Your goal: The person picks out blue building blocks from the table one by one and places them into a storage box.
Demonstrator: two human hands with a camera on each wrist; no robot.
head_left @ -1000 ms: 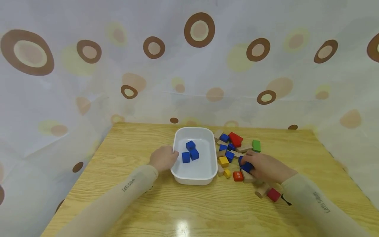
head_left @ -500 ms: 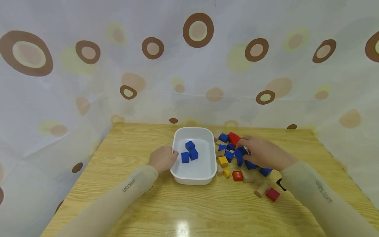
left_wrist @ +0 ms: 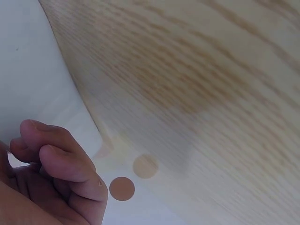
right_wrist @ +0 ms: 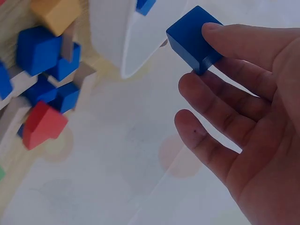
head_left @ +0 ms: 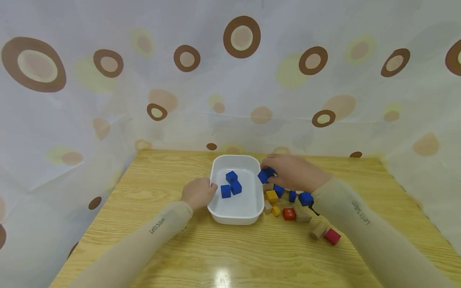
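My right hand (head_left: 293, 172) pinches a blue cube block (right_wrist: 193, 35) between thumb and fingers, just above the right rim of a white plastic tub (head_left: 237, 220). In the right wrist view its other fingers (right_wrist: 206, 140) are spread below the block. My left hand (head_left: 199, 194) grips the tub's left rim; the left wrist view has its curled fingers (left_wrist: 68, 166) against the white wall. Three blue cubes, one of them at the front left (head_left: 225, 191), sit on the tub's floor.
Right of the tub lies a pile of wooden blocks: yellow (head_left: 271, 197), blue (head_left: 305, 199), red (head_left: 289, 214) and plain wood (head_left: 302, 215). A dark red block (head_left: 332, 237) sits nearest the front. Behind the wooden table (head_left: 162, 252) hangs a patterned sheet (head_left: 201, 96).
My right hand has picked a blue cube out of the pile and carried it left to the tub's right rim. The left hand and the tub stay where they were.
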